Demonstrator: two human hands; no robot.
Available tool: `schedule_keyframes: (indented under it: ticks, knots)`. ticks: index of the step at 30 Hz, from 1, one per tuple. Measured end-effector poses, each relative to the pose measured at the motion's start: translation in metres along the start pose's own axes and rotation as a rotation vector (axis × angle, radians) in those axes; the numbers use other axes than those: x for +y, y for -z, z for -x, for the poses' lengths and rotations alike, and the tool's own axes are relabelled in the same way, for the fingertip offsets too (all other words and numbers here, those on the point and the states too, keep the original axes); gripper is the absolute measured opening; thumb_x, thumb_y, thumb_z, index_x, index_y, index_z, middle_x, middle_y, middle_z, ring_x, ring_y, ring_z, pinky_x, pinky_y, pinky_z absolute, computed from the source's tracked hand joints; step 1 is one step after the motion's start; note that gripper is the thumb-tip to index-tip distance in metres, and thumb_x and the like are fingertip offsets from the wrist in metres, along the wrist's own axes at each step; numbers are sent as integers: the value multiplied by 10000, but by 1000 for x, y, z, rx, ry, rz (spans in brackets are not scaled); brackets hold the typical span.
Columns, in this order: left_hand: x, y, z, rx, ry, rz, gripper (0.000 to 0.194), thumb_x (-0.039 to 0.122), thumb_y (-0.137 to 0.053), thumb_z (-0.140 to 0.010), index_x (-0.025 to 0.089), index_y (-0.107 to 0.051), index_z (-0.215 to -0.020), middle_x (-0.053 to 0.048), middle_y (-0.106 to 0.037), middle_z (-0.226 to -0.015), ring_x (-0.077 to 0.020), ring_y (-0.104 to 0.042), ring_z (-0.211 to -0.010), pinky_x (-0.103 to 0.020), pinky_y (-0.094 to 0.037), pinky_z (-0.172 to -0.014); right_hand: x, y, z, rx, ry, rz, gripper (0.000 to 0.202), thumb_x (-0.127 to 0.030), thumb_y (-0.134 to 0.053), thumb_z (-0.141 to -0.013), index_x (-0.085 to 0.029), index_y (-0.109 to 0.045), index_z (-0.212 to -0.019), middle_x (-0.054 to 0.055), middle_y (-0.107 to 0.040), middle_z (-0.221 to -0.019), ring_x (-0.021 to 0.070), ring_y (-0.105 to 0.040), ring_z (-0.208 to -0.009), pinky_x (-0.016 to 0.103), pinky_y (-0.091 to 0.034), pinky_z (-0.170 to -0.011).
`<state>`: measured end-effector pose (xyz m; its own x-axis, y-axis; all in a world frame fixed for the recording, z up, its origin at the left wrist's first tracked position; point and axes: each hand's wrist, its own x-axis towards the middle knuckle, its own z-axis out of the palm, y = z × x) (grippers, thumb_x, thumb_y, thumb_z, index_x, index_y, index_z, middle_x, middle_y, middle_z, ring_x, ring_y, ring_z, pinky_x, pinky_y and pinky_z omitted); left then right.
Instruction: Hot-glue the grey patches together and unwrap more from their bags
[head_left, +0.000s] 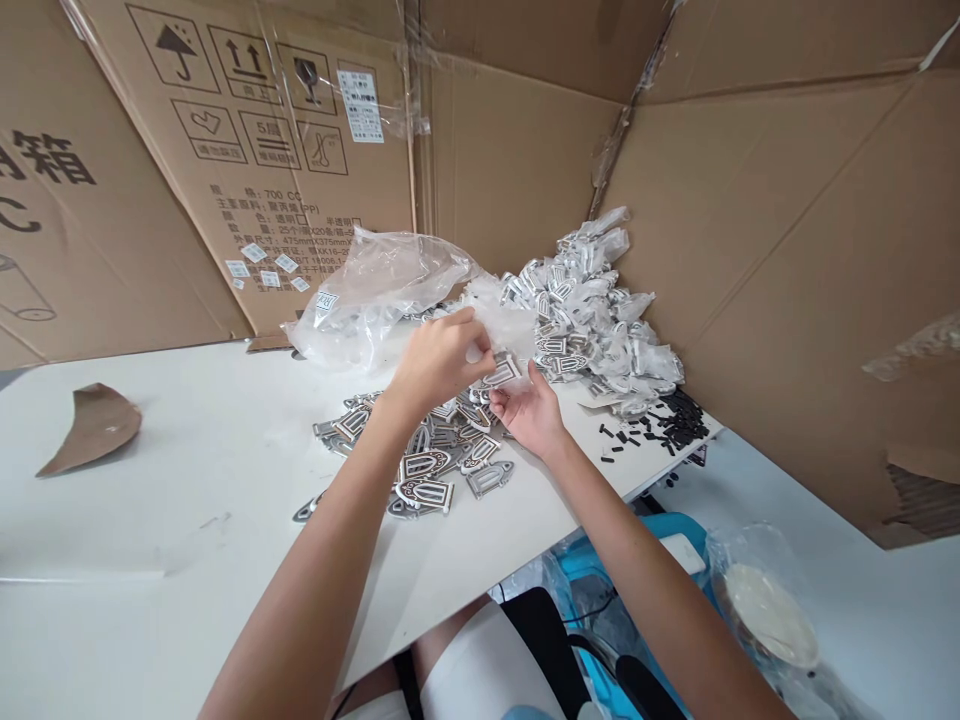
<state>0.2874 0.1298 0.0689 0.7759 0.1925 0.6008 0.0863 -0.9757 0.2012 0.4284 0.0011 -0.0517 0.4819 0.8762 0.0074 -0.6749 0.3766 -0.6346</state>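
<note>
Above the table, my left hand is closed in a pinch at a small clear plastic bag. An arch-shaped metal piece with a slotted frame shows between my two hands, seemingly inside the bag. My right hand supports the bag from the lower right, its thumb up and its fingers curled at the edge. Beneath my hands lies a loose pile of similar silver and brown metal pieces. Just behind and right rises a heap of bagged metal pieces. My left fingertips are partly hidden.
A large clear plastic bag lies behind my left hand against cardboard walls. Small black pieces are scattered near the table's right edge. A torn cardboard scrap rests at left. Below the table stands a blue stool or bin.
</note>
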Motion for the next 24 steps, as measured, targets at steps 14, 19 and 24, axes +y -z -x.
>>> schedule_keyframes:
  ticks: [14, 19, 24]
  knots:
    - [-11, 28, -4, 190, 387, 224, 85, 254, -715, -789, 209, -755, -729, -57, -794, -868, -240, -703, -860, -388, -550, -857, -1, 48, -35, 487, 671, 1098, 24, -276, -691, -859, -275, -682, -881, 10, -694, -976, 190, -608, -935, 325, -527, -950]
    - [-18, 34, -1, 31, 451, 237, 98, 271, -696, -789, 212, -754, -738, -47, -791, -837, -223, -692, -806, -377, -527, -783, -17, 59, -57, 385, 628, 1364, 309, -107, -626, -820, -254, -744, -1065, 84, -737, -1166, 285, -634, -1122, 507, -401, -1186]
    - [-20, 40, 3, 47, 576, 29, 139, 298, -623, -882, 201, -702, -820, -76, -780, -895, -242, -688, -848, -370, -502, -755, -21, 73, -71, 306, 540, 1558, 537, -60, -610, -820, -256, -732, -1304, 114, -715, -1379, 354, -618, -1294, 541, -423, -1183]
